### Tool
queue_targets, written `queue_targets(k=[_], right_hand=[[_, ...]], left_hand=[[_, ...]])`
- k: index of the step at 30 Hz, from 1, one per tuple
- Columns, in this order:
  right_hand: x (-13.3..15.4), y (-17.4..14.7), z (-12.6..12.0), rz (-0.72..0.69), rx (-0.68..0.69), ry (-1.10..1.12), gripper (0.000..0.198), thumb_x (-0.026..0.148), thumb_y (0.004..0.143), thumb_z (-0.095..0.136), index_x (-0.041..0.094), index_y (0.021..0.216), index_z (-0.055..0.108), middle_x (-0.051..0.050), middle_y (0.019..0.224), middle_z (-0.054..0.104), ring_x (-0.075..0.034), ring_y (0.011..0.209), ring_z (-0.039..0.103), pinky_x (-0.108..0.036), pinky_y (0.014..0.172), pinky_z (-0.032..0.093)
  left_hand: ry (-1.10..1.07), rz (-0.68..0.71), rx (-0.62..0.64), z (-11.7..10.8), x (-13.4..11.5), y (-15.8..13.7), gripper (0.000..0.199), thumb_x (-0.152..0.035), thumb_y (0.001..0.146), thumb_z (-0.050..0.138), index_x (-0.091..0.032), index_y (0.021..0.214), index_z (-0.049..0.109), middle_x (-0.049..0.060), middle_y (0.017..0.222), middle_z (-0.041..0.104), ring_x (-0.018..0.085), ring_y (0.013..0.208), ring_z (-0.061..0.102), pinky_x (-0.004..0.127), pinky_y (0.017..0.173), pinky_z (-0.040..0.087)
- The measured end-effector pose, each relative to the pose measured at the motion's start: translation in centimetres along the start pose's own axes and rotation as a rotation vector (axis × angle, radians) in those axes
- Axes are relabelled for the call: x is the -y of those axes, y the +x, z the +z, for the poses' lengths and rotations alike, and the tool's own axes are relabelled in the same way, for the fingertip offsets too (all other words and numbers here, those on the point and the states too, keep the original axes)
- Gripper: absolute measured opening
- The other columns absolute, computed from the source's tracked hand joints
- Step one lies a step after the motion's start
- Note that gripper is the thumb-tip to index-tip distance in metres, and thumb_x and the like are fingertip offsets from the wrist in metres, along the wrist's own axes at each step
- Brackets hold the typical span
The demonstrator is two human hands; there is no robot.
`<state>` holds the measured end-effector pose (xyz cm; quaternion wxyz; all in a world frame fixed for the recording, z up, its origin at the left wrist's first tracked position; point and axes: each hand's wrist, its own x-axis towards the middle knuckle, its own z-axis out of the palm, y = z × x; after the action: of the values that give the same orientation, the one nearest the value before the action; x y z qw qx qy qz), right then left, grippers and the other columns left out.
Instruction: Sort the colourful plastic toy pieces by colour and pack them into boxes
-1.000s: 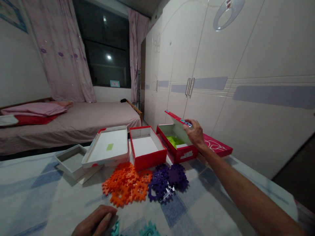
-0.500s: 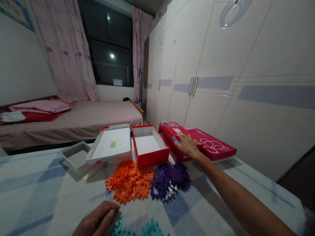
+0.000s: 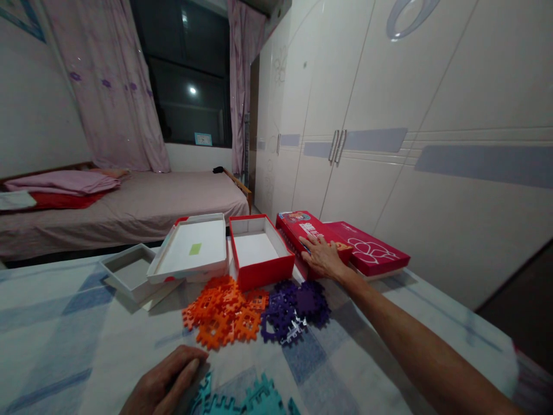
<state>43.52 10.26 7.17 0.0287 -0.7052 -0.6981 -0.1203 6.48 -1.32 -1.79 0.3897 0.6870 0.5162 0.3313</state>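
Note:
My right hand (image 3: 322, 256) lies on top of a red closed box (image 3: 309, 226) with white lettering, its fingers spread flat on the lid. My left hand (image 3: 166, 380) rests on the table near the bottom edge, fingers curled together, with nothing visible in it. Just right of it lie teal interlocking gear-shaped pieces (image 3: 263, 397), partly cut off by the frame. Ahead sits a heap of orange gear-shaped pieces (image 3: 222, 311). Beside that is a pile of purple gear-shaped pieces (image 3: 296, 308), with a white piece (image 3: 294, 328) on its near side.
An open red box (image 3: 265, 271) with a white inside stands behind the piles. To its left are a white lid (image 3: 207, 239) and a grey tray (image 3: 129, 271). A flat crimson box (image 3: 380, 248) lies at the right. Beyond the table are a bed (image 3: 181, 196) and a wardrobe (image 3: 371, 184).
My right hand has shifted slightly on the red box and its fingers lie flatter. My left hand stays by the teal pieces. The view has tilted a little downward.

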Motion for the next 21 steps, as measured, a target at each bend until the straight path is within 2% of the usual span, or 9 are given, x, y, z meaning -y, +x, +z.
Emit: queue_targets(k=[2, 5, 8, 10, 11, 13, 15, 18, 21], right_hand=[[0.0, -0.3, -0.1, -0.011, -0.014, -0.011, 0.051, 0.039, 0.091, 0.029, 0.031, 0.140, 0.033, -0.006, 0.144, 0.036, -0.035, 0.127, 0.033, -0.062, 0.096, 0.028], [0.0, -1.3, -0.7, -0.033, -0.033, 0.031, 0.048, 0.038, 0.091, 0.030, 0.030, 0.138, 0.039, -0.007, 0.145, 0.036, -0.035, 0.128, 0.032, -0.062, 0.096, 0.028], [0.3, -3.7, -1.4, -0.053, -0.221, 0.231, 0.042, 0.035, 0.092, 0.032, 0.020, 0.127, 0.051, -0.010, 0.135, 0.047, -0.027, 0.125, 0.038, -0.048, 0.102, 0.031], [0.8, -6.0, -1.4, -0.049, -0.353, 0.396, 0.035, 0.031, 0.093, 0.032, 0.019, 0.112, 0.059, -0.009, 0.118, 0.058, -0.020, 0.112, 0.050, -0.037, 0.099, 0.036], [1.1, -7.2, -1.2, -0.060, -0.367, 0.459, 0.033, 0.031, 0.094, 0.032, 0.019, 0.104, 0.061, -0.008, 0.108, 0.061, -0.019, 0.104, 0.054, -0.034, 0.096, 0.038], [1.7, -9.1, -0.3, -0.088, -0.296, 0.532, 0.030, 0.035, 0.093, 0.037, 0.020, 0.096, 0.062, -0.006, 0.100, 0.063, -0.018, 0.095, 0.057, -0.032, 0.091, 0.040], [2.2, -10.2, 0.9, -0.112, -0.170, 0.550, 0.033, 0.043, 0.089, 0.045, 0.019, 0.105, 0.061, -0.007, 0.109, 0.062, -0.020, 0.102, 0.055, -0.034, 0.092, 0.040], [2.7, -10.4, 2.3, -0.083, -0.023, 0.541, 0.059, 0.055, 0.081, 0.053, 0.016, 0.127, 0.050, -0.012, 0.130, 0.051, -0.025, 0.118, 0.047, -0.039, 0.099, 0.036], [2.9, -10.0, 2.6, -0.078, 0.037, 0.540, 0.070, 0.058, 0.076, 0.057, 0.017, 0.132, 0.045, -0.012, 0.131, 0.049, -0.027, 0.118, 0.046, -0.041, 0.098, 0.036]], left_hand=[[-0.006, -0.005, -0.074, 0.1, -0.5, -0.2, 0.041, -0.060, 0.077, 0.050, -0.023, 0.080, 0.066, 0.002, 0.076, 0.068, 0.017, 0.071, 0.062, 0.017, 0.056, 0.050], [0.018, 0.018, -0.072, 0.1, -1.0, -0.4, 0.041, -0.060, 0.077, 0.051, -0.022, 0.081, 0.066, 0.002, 0.076, 0.068, 0.016, 0.069, 0.061, 0.017, 0.053, 0.048], [0.027, 0.035, -0.037, 0.3, -1.5, -0.6, 0.038, -0.057, 0.080, 0.050, -0.022, 0.082, 0.066, 0.002, 0.075, 0.067, 0.015, 0.065, 0.060, 0.018, 0.053, 0.047], [0.017, 0.021, -0.080, 0.5, -2.1, -0.9, 0.039, -0.056, 0.082, 0.047, -0.022, 0.080, 0.066, 0.001, 0.070, 0.065, 0.014, 0.062, 0.058, 0.018, 0.050, 0.044], [0.011, 0.015, -0.105, 0.6, -2.5, -1.0, 0.040, -0.056, 0.082, 0.047, -0.021, 0.078, 0.065, 0.001, 0.068, 0.064, 0.014, 0.060, 0.057, 0.018, 0.048, 0.043], [0.001, 0.008, -0.149, 0.7, -3.2, -1.2, 0.042, -0.058, 0.080, 0.048, -0.020, 0.074, 0.065, 0.001, 0.064, 0.062, 0.014, 0.058, 0.056, 0.018, 0.047, 0.042], [-0.009, 0.006, -0.158, 0.7, -3.6, -1.3, 0.042, -0.059, 0.077, 0.051, -0.020, 0.073, 0.064, 0.001, 0.063, 0.062, 0.014, 0.058, 0.056, 0.019, 0.047, 0.043], [-0.019, 0.004, -0.168, 0.8, -3.9, -1.3, 0.041, -0.058, 0.077, 0.052, -0.020, 0.072, 0.065, 0.000, 0.063, 0.063, 0.014, 0.057, 0.056, 0.020, 0.048, 0.044], [-0.021, 0.019, -0.172, 1.0, -4.0, -1.4, 0.039, -0.056, 0.078, 0.052, -0.020, 0.071, 0.065, 0.000, 0.064, 0.063, 0.014, 0.058, 0.056, 0.020, 0.050, 0.044]])
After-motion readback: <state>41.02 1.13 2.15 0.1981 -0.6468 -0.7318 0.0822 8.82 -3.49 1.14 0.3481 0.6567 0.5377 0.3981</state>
